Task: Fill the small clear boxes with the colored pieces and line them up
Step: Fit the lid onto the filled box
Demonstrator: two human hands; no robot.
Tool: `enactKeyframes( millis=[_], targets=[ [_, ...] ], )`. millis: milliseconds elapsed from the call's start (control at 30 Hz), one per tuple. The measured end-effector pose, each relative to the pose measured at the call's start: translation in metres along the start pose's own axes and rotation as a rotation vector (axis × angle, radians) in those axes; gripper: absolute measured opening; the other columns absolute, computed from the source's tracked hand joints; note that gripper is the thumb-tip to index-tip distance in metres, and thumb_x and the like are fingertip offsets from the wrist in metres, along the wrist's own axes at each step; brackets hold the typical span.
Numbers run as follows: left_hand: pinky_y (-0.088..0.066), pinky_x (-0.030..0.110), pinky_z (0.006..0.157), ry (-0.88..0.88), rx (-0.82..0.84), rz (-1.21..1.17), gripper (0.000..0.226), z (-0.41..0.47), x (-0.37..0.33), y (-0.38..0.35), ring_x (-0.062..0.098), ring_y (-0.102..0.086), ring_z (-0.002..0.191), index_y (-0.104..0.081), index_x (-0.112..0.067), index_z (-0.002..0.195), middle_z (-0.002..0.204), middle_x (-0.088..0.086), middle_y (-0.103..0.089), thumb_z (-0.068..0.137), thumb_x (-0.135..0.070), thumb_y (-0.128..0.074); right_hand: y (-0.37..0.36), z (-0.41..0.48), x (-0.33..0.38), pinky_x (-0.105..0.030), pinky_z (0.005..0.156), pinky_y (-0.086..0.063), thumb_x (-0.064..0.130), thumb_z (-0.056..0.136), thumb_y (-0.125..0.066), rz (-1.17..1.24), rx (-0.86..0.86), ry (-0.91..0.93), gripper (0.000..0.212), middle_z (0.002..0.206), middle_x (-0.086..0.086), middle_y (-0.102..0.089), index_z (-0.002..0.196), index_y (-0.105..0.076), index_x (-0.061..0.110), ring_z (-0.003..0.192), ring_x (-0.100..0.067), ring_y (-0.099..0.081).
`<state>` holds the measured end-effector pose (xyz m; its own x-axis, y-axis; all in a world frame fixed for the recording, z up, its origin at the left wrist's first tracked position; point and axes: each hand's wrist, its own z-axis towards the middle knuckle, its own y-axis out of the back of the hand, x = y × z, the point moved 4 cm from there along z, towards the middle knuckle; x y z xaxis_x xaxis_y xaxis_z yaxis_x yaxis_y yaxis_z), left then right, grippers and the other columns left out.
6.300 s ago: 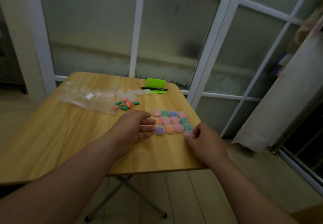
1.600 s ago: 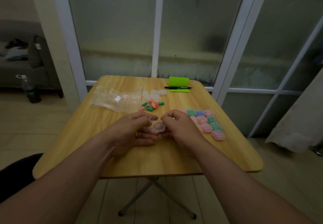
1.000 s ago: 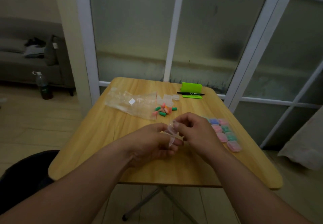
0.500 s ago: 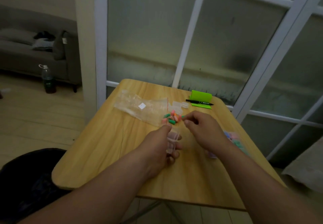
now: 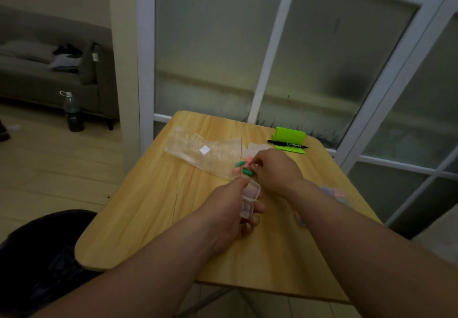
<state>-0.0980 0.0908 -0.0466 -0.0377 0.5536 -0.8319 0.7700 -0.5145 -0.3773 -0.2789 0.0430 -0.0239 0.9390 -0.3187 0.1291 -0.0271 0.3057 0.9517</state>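
My left hand [image 5: 230,211] holds a small clear box [image 5: 250,197] with its hinged lid swung up, above the middle of the wooden table [image 5: 158,206]. My right hand [image 5: 275,169] reaches to the pile of green and pink pieces [image 5: 244,167] and its fingertips pinch at a pink piece there. The filled boxes [image 5: 333,193] lie at the table's right edge, mostly hidden behind my right forearm.
A clear plastic bag [image 5: 203,152] lies beside the pieces. Spare clear boxes [image 5: 257,147], a green pad [image 5: 290,136] and a black pen [image 5: 287,143] sit at the far side. Glass doors stand behind the table. A dark bin [image 5: 37,255] is at lower left.
My hands opened the clear box; the left one kept it. My right hand let go and moved forward to the loose pieces. The camera turned left, pushing the filled boxes out to the right.
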Motion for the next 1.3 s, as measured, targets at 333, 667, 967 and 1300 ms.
enactKeyframes(
  millis=[333, 667, 967, 1300],
  targets=[
    [-0.035, 0.018, 0.044, 0.016, 0.004, 0.004, 0.056, 0.0, 0.001, 0.0, 0.015, -0.05, 0.049, -0.068, -0.004, 0.122, 0.072, 0.007, -0.064, 0.107, -0.051, -0.043, 0.014, -0.031, -0.002, -0.036, 0.07, -0.051, 0.024, 0.093, -0.069, 0.175, -0.042, -0.078, 0.008, 0.092, 0.002, -0.067, 0.091, -0.062, 0.024, 0.085, -0.02, -0.062],
    [-0.042, 0.024, 0.05, 0.048, 0.107, -0.152, 0.048, 0.004, 0.002, -0.005, 0.018, -0.052, 0.055, -0.062, -0.013, 0.114, 0.077, 0.011, -0.064, 0.107, -0.055, -0.041, 0.058, -0.11, -0.015, -0.032, 0.071, -0.055, 0.017, 0.094, -0.074, 0.686, -0.188, -0.157, 0.013, 0.089, 0.006, -0.069, 0.101, -0.069, 0.027, 0.084, -0.01, -0.065],
    [-0.047, 0.028, 0.055, 0.022, 0.209, -0.198, 0.047, 0.01, 0.004, -0.009, 0.018, -0.056, 0.065, -0.061, -0.017, 0.133, 0.084, 0.007, -0.059, 0.104, -0.049, -0.043, 0.07, -0.138, 0.015, -0.023, 0.074, -0.054, 0.025, 0.094, -0.077, 0.727, -0.092, -0.013, 0.008, 0.093, 0.011, -0.07, 0.096, -0.071, 0.03, 0.088, -0.003, -0.065],
    [-0.045, 0.037, 0.085, 0.015, 0.256, -0.261, 0.034, 0.014, 0.003, -0.013, 0.021, -0.058, 0.089, -0.061, -0.023, 0.123, 0.113, 0.015, -0.056, 0.098, -0.043, -0.048, 0.045, -0.139, 0.028, -0.022, 0.074, -0.043, 0.046, 0.089, -0.078, 0.543, -0.045, 0.001, 0.013, 0.101, 0.011, -0.053, 0.098, -0.077, 0.037, 0.092, 0.002, -0.052]
  ],
)
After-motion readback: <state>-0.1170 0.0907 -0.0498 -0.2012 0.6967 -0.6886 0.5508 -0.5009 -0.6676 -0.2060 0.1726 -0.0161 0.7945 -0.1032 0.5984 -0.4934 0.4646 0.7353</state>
